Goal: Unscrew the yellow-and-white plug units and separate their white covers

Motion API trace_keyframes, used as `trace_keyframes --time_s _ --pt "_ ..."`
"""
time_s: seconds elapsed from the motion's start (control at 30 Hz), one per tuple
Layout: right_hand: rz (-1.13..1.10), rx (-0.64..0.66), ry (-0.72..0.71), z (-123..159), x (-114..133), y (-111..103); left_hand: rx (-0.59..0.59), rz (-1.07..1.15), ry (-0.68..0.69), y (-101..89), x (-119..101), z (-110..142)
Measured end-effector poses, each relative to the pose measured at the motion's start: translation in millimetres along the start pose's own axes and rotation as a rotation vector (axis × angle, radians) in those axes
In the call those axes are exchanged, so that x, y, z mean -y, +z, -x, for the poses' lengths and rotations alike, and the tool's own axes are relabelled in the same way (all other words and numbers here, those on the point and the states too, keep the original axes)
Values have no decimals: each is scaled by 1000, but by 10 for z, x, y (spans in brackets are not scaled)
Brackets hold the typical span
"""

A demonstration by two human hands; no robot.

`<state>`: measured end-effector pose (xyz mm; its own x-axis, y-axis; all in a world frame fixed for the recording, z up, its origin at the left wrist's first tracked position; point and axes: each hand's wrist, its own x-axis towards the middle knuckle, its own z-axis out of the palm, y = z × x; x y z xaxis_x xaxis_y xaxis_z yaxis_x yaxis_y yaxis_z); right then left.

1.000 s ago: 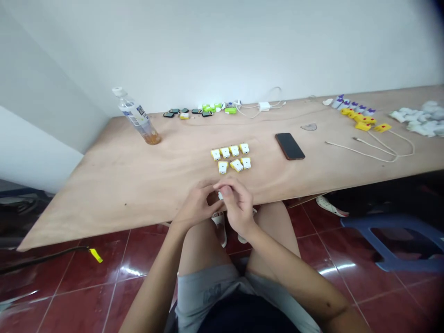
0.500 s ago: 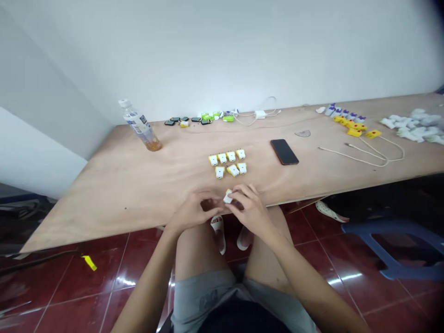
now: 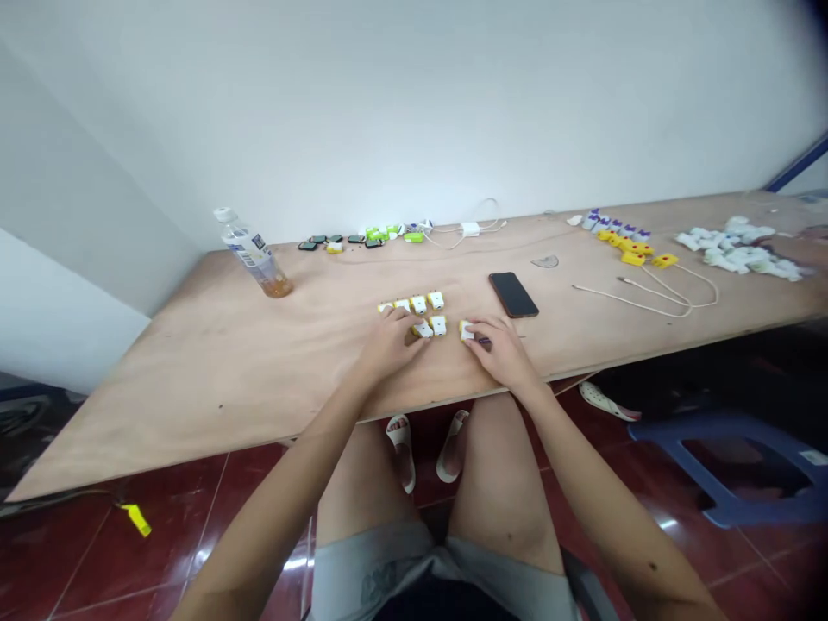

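Small white-and-yellow plug chargers stand in two short rows in the middle of the wooden table (image 3: 259, 371). My right hand (image 3: 503, 349) pinches one charger (image 3: 466, 330) between thumb and fingers, at the right end of the front row, low over the tabletop. At the left of that row, the thumb and index finger of my left hand (image 3: 386, 345) close around a tilted charger (image 3: 423, 329). Another charger (image 3: 438, 325) sits between the two hands, untouched. Behind it is the back row, with one charger (image 3: 418, 304) near its middle; my left fingers partly cover the row's left end.
A phone (image 3: 513, 294) lies right of the chargers. A drink bottle (image 3: 254, 254) stands at the left. Along the wall are small black and green pieces and a white cable (image 3: 470, 228). Yellow pieces (image 3: 634, 250), cords and a white pile (image 3: 737, 246) lie right, beside a blurred hand (image 3: 799, 250).
Both hands have moved forward from the table's front edge. The right carried its charger to the front row's right end; the left, open before, has closed around a charger in that row.
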<state>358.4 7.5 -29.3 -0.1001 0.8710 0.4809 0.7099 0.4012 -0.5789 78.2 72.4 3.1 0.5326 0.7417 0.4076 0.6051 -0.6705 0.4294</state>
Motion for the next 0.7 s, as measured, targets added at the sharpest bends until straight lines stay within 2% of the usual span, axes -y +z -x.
trace_keyframes --time_s 0.17,0.4,0.6,0.7 --pt "-65 47 -13 -160 -62 36 -21 51 22 -32 13 103" --pt "-55 86 -36 -235 22 102 -32 44 -10 -156 99 307" --pt "-110 120 -55 -282 76 138 -52 81 -95 -169 192 400" --pt "-135 62 -60 -287 118 127 -61 103 -94 -214 181 383"
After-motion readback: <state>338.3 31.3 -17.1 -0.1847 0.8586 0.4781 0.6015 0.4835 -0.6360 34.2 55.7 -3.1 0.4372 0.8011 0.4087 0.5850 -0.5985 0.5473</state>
